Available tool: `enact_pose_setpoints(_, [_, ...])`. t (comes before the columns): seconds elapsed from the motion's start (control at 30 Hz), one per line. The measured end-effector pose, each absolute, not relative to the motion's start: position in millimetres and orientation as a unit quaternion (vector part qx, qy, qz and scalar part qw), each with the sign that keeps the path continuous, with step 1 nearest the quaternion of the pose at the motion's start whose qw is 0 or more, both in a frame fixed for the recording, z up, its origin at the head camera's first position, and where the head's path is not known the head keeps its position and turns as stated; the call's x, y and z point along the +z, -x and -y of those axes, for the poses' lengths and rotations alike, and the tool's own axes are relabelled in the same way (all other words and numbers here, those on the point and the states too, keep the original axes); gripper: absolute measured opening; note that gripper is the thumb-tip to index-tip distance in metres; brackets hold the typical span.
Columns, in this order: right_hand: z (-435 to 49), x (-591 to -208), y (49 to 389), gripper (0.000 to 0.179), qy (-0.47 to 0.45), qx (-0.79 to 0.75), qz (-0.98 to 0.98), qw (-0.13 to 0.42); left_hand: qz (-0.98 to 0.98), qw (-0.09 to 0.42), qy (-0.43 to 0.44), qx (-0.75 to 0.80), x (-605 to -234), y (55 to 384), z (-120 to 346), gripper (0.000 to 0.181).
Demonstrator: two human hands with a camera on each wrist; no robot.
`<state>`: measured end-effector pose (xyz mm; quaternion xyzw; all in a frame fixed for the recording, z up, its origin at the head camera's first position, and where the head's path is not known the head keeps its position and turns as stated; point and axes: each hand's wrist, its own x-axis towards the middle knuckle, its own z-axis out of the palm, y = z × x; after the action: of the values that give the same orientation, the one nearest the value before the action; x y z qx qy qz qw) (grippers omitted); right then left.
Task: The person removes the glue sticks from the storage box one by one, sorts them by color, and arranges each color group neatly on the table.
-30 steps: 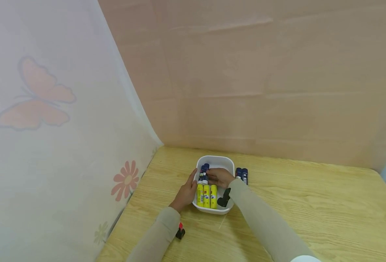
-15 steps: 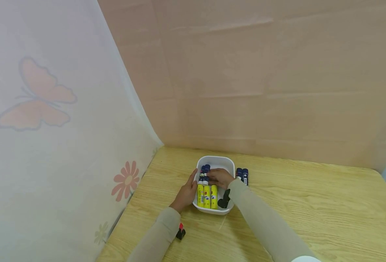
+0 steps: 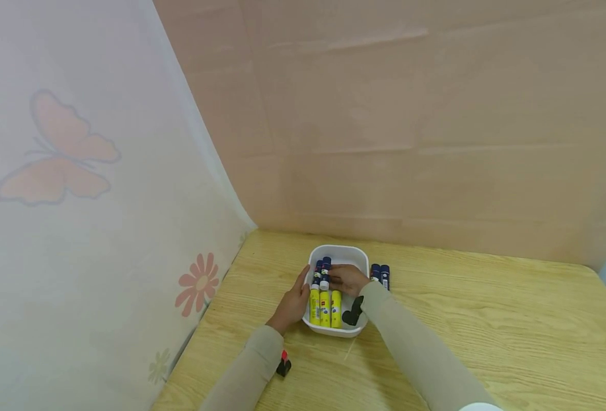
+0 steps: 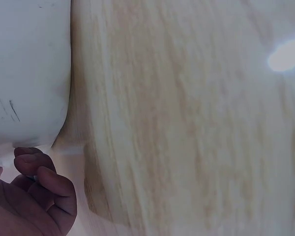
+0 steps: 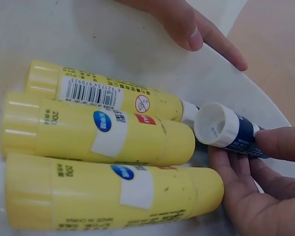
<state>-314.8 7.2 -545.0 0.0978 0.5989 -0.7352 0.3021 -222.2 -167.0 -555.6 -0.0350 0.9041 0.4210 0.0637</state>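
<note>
A white plastic tub (image 3: 351,255) stands on the table. My left hand (image 3: 291,302) holds its left side, thumb over the rim; in the left wrist view the curled fingers (image 4: 54,182) are against its outer wall. Inside the tub, my right hand (image 3: 349,279) pinches a dark blue glue stick (image 5: 241,132) between thumb and fingers, its white base tilted up. Another blue glue stick (image 3: 316,276) lies just left of it, along the wall. Three yellow glue sticks (image 5: 98,128) lie side by side in the near half, close to the right fingertips.
Two more blue glue sticks (image 3: 380,275) lie on the wooden table (image 3: 488,319) just outside the tub's right wall, partly behind the right wrist. A white printed cloth (image 3: 128,228) hangs along the left; a tan sheet (image 3: 411,142) backs the table.
The pinched blue glue stick has tipped and risen slightly off its neighbour, moving a little rightward. The left hand, tub and yellow glue sticks stay nearly as they were.
</note>
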Motion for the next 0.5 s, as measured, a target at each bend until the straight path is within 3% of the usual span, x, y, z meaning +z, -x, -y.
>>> enact_pose_setpoints(0.27, [-10.3, -544.6, 315.5, 0.041, -0.096, -0.763, -0.560, 0.309, -0.904, 0.067, 0.033, 0.421, -557.7, 222.9, 167.4, 0.051])
enact_pose_setpoints(0.5, [-16.2, -542.7, 314.8, 0.040, -0.038, -0.801, -0.497, 0.331, -0.901, 0.072, 0.042, 0.426, -557.9, 222.0, 168.0, 0.051])
